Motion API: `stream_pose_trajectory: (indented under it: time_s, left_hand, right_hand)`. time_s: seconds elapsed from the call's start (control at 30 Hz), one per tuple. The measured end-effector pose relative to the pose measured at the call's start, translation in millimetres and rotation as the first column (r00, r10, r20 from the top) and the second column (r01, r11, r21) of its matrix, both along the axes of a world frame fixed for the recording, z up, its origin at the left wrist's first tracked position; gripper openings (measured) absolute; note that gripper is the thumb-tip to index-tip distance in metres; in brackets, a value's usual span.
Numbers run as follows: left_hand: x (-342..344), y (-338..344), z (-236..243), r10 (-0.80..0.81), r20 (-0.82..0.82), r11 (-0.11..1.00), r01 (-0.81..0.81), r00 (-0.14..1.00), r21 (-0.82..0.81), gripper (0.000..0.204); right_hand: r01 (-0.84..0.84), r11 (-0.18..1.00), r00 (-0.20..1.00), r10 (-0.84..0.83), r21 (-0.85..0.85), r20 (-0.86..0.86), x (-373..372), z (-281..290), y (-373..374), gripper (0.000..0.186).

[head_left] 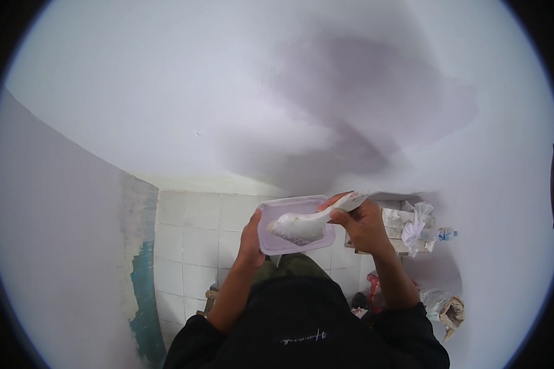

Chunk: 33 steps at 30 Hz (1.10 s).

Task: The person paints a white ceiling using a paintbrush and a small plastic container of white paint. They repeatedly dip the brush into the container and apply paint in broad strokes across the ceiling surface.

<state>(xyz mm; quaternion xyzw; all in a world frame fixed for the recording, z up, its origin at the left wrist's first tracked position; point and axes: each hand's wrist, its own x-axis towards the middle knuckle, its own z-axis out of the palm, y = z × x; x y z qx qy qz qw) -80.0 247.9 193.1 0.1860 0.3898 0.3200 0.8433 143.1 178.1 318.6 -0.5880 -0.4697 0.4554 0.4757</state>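
My left hand [251,241] grips the left rim of a shallow rectangular plastic tub [295,205] with pale lilac paint inside. A wide paintbrush [301,225], its handle and body smeared white, lies over the tub with its bristles down toward the paint. Whether the bristle tips touch the paint is hard to tell. Fingers of my right hand [362,222] are wrapped round the brush handle, close to the tub's right side. In front of me, the pale wall [221,86] carries a darker lilac painted patch [363,80].
White floor tiles [188,246] lie below. At right, a paint-stained wooden stand [400,221] has a crumpled plastic bag [416,222] on it, beside a clear bottle [447,234]. An opened sack [446,309] and a red object [375,289] are nearer. The left wall shows a teal strip [144,295].
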Motion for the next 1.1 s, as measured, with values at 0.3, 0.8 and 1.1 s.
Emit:
stream_pose_trajectory:
  time_s: [0.3, 0.8, 1.1]
  left_hand:
    - [-3.2, 5.8, -4.2, 0.112, 0.011, 0.994, -0.112, 0.994, -0.019, 0.056]
    - [-15.6, 9.2, -46.7, 0.125, -0.011, 0.992, -0.125, 0.992, 0.01, 0.057]
    - [-22.0, 23.5, -91.2, 0.038, -0.038, 0.999, -0.037, 0.999, 0.012, 0.057]
  right_hand:
    - [0.104, 0.995, 0.995, -0.104, 0.002, 0.002, 11.3, -2.5, 16.8, 0.016]
    - [0.174, 0.976, 0.97, -0.148, 0.129, -0.192, -0.4, -41.1, 23.6, 0.026]
    - [0.186, 0.803, 0.973, -0.231, 0.566, 0.009, -11.8, -58.6, 40.1, 0.026]
